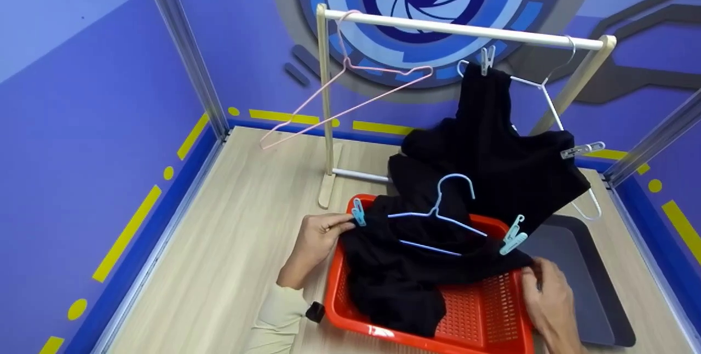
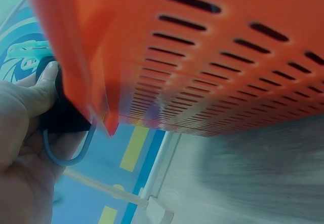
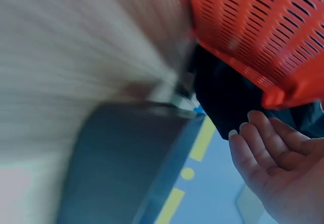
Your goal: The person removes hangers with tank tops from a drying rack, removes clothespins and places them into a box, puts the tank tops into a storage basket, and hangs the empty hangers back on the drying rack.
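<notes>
A black garment (image 1: 383,261) on a pale blue hanger (image 1: 461,224) lies over a red basket (image 1: 335,288). Blue clothespins sit at its two shoulders, a left one (image 1: 358,212) and a right one (image 1: 513,241). My left hand (image 1: 320,239) pinches the cloth beside the left clothespin, thumb pressed on it; the hanger's rounded end loop (image 2: 68,162) shows below the cloth in the left wrist view. At the garment's right end is my right hand (image 1: 550,299), by the basket's right rim. Its fingers (image 3: 263,140) look extended and loosely bent against the black cloth in the right wrist view.
Behind the basket stands a wooden rack (image 1: 465,29). From it hang a bare pink hanger (image 1: 350,108) and a white hanger (image 1: 552,104) bearing another black garment (image 1: 526,173) with pale clothespins (image 1: 581,149). A dark grey tray (image 1: 597,288) lies to the basket's right.
</notes>
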